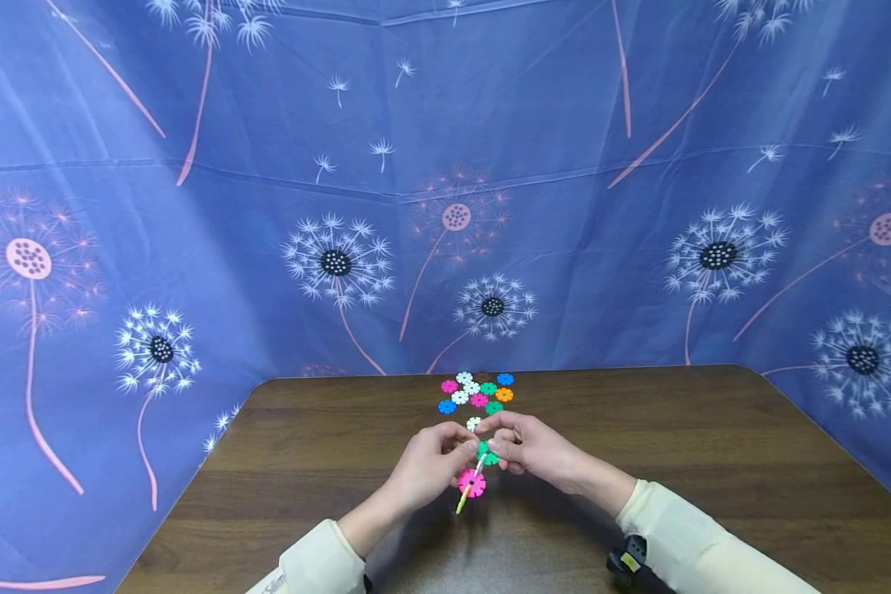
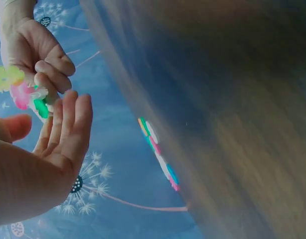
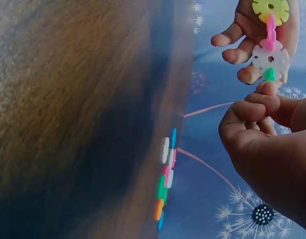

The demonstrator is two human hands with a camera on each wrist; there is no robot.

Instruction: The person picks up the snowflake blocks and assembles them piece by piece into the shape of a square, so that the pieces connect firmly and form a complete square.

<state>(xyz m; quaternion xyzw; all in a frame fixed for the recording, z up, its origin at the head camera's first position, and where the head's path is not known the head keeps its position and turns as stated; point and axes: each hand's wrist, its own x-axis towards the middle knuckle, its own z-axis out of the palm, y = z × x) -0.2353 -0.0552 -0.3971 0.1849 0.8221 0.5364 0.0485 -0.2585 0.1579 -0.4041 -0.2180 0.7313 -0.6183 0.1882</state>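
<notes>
1. A person's two bare hands meet over a brown wood-grain table (image 1: pixel 304 470), with a short chain of notched plastic discs between them.
2. The chain runs in order: a green disc (image 1: pixel 492 458), a white disc (image 3: pixel 279 59), a pink disc (image 1: pixel 478 479) and a yellow disc (image 3: pixel 265 7). Neighbouring discs are slotted together at an angle, and the yellow end points toward the person.
3. The right hand (image 1: pixel 538 450) pinches the green disc between thumb and finger; its other fingers are curled.
4. The left hand (image 1: pixel 431 466) is beside the chain, its fingers nearly straight and its thumb apart from them in the left wrist view. The fingertips come up to the green disc; whether they touch it is hard to tell.
5. Just beyond the hands shows a loose white disc (image 1: pixel 473 423).
6. Farther back, near the table's far edge, lies a cluster of loose discs (image 1: pixel 478 400) in pink, white, green, blue and orange.
7. Behind hangs a blue cloth (image 1: pixel 564 247) printed with dandelions.
8. Both arms wear pale sleeves (image 1: pixel 683 528).
</notes>
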